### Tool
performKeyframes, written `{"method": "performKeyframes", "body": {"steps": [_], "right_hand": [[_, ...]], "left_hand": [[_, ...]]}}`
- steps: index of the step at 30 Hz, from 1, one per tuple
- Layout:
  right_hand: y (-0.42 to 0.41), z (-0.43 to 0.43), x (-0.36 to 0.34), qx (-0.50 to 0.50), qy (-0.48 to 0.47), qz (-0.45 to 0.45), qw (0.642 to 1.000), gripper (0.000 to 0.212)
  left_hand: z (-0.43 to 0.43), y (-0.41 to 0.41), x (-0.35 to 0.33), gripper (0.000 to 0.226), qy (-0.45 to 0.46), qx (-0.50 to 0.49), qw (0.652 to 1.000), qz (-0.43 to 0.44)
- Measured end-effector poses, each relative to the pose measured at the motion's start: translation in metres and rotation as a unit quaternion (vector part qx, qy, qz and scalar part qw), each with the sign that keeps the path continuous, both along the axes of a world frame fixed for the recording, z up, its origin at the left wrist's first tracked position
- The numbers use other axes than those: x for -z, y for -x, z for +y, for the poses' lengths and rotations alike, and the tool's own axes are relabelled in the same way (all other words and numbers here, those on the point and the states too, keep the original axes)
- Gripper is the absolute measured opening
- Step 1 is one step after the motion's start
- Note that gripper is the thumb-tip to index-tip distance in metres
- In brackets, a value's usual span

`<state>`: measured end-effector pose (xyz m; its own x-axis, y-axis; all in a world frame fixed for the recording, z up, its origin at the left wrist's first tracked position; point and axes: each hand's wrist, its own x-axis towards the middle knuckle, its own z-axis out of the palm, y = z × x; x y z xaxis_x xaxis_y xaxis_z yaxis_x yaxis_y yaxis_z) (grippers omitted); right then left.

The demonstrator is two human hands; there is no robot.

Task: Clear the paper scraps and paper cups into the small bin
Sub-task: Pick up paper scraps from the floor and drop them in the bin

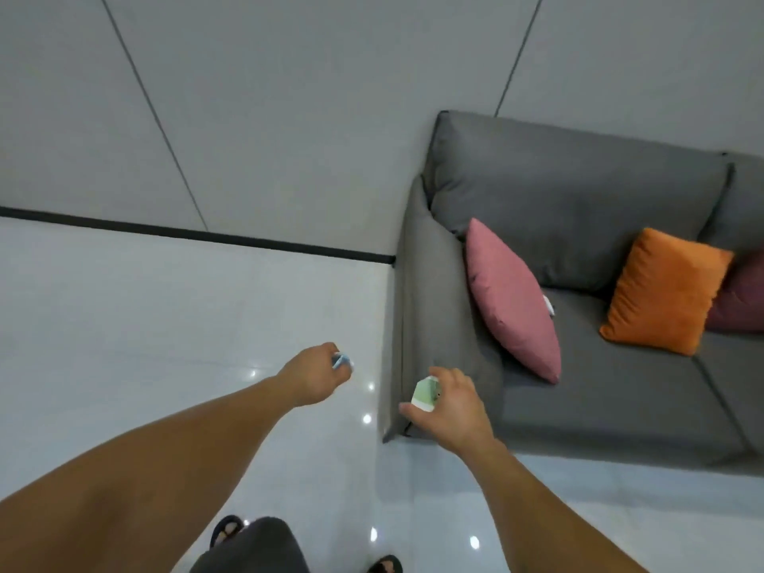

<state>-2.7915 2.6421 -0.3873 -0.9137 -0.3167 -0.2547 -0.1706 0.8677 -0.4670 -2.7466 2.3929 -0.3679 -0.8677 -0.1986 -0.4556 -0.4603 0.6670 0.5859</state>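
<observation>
Collection is proceeding, judging by both loaded hands. Left hand [314, 374] is gripping a blue-and-white scrap [341, 361] over the floor [124, 324], fingers curled round it. Right hand [454, 407] is holding a green-and-white paper piece [426, 392], cup or scrap unclear, fingers clamped on it, at the sofa's [578, 192] near armrest corner. One white bit [549, 304] is lying on the seat behind the pink cushion [512, 299], probably still awaiting pickup. No bin is showing. No writing is showing legibly.

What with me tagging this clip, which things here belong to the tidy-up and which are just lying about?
Job: green-and-white paper piece, held by right hand; bluish paper piece, gripped by left hand; small white bit behind the pink cushion, possibly a scrap.
Just there: grey sofa; orange cushion; dark red cushion.
</observation>
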Motion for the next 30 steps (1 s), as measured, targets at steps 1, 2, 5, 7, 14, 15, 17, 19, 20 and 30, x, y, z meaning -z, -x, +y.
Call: {"method": "performKeyframes", "body": {"steps": [1,2,5,7,14,15,17,19,20,30], "right_hand": [[0.001,-0.026,-0.005,-0.029,-0.003,0.001,1.000,0.083],[0.000,-0.052,-0.009,-0.056,-0.004,0.004,0.998,0.084],[-0.010,-0.141,-0.022,-0.137,-0.009,0.019,0.990,0.086],[-0.024,-0.206,-0.030,-0.191,-0.013,0.028,0.981,0.087],[-0.083,-0.414,-0.049,-0.361,0.001,0.037,0.932,0.088],[-0.091,-0.439,-0.052,-0.382,0.003,0.037,0.923,0.088],[-0.106,-0.486,-0.057,-0.421,0.004,0.035,0.906,0.089],[-0.119,-0.533,-0.060,-0.456,0.004,0.040,0.889,0.089],[-0.125,-0.556,-0.060,-0.472,0.007,0.042,0.880,0.088],[-0.154,-0.776,-0.033,-0.593,0.047,0.021,0.803,0.086]], "left_hand": [[-0.027,-0.009,-0.007,0.032,0.007,-0.023,1.000,0.009],[-0.054,-0.019,-0.012,0.033,0.013,-0.048,0.999,0.019],[-0.138,-0.058,-0.028,0.034,0.020,-0.125,0.991,0.043],[-0.193,-0.091,-0.034,0.035,0.021,-0.176,0.983,0.049],[-0.357,-0.222,-0.053,0.034,0.041,-0.322,0.945,0.029],[-0.374,-0.239,-0.056,0.034,0.044,-0.341,0.939,0.027],[-0.404,-0.269,-0.060,0.034,0.051,-0.378,0.924,0.027],[-0.431,-0.294,-0.062,0.033,0.051,-0.413,0.909,0.028],[-0.443,-0.304,-0.062,0.033,0.050,-0.429,0.901,0.028],[-0.585,-0.357,-0.045,0.034,0.085,-0.536,0.839,-0.037]]}}
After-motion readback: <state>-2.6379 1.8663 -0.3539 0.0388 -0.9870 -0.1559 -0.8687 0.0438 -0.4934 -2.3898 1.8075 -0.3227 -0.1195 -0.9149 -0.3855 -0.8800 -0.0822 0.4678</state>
